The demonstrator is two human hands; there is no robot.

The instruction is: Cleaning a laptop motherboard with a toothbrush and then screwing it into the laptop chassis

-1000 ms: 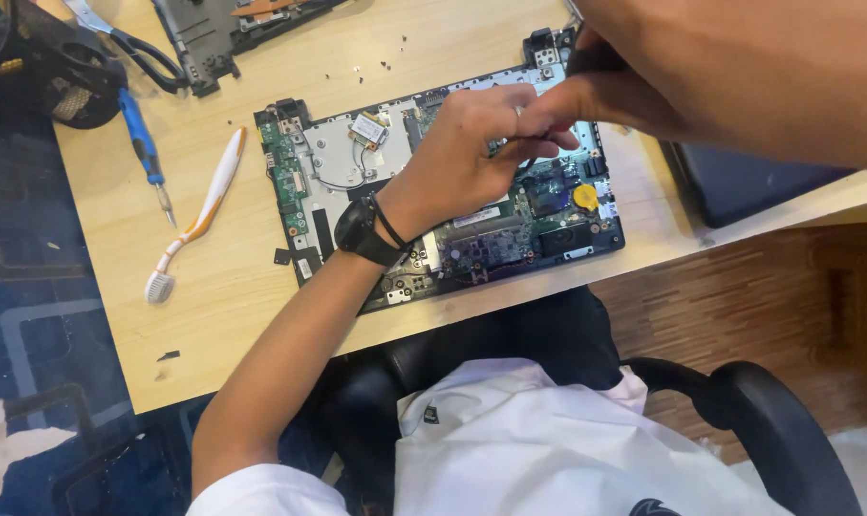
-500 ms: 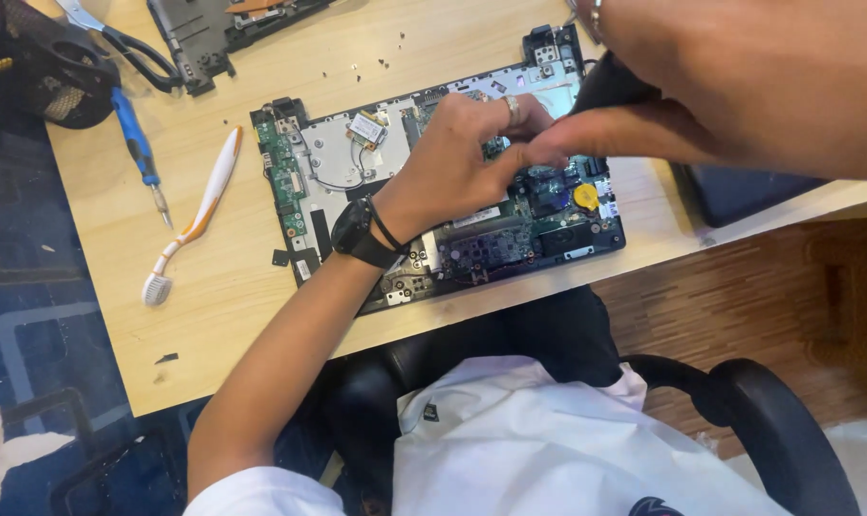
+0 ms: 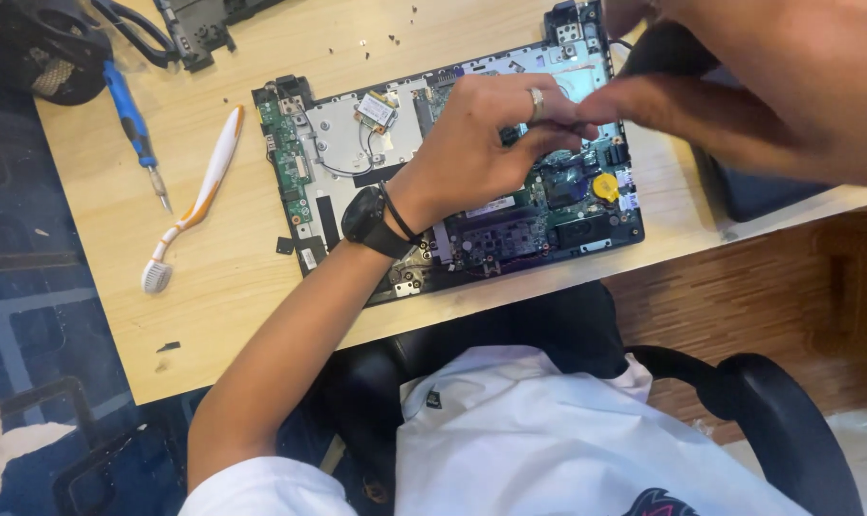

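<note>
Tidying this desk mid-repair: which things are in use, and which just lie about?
In use: left hand, right hand, opened laptop, dark tool.
Lying about: toothbrush, blue screwdriver, loose screws.

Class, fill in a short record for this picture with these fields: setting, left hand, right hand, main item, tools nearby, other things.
setting: wooden table, seen from above by a seated person
left hand: on the opened laptop, fingers pinched at its middle; ring, black wristwatch
right hand: close to camera, blurred, meets the left fingertips; what it holds cannot be told
main item: opened laptop, circuit board bare, yellow coin cell
tools nearby: blue screwdriver, white and orange toothbrush
other things: loose screws, black chair
</note>
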